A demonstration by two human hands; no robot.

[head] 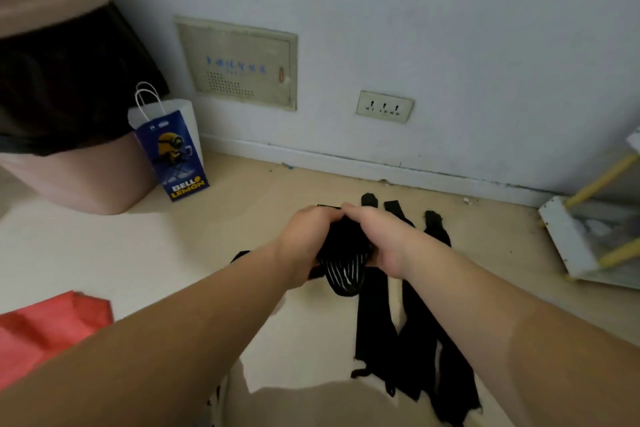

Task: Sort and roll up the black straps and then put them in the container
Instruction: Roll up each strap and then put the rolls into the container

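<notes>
Centre of frame: my left hand (306, 234) and right hand (379, 237) clench the strap bundle (343, 258); loose straps (414, 326) lie just right, long axes running up-frame toward the wall (450, 28), nearer my right hand.

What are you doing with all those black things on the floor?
A person is bundling up a black strap with white stripes. The left hand and the right hand both grip it, just above the floor. The other black straps lie stretched out side by side on the floor, just to the right, not rolled yet. A pink bin and a blue paper bag stand by the wall.
</notes>
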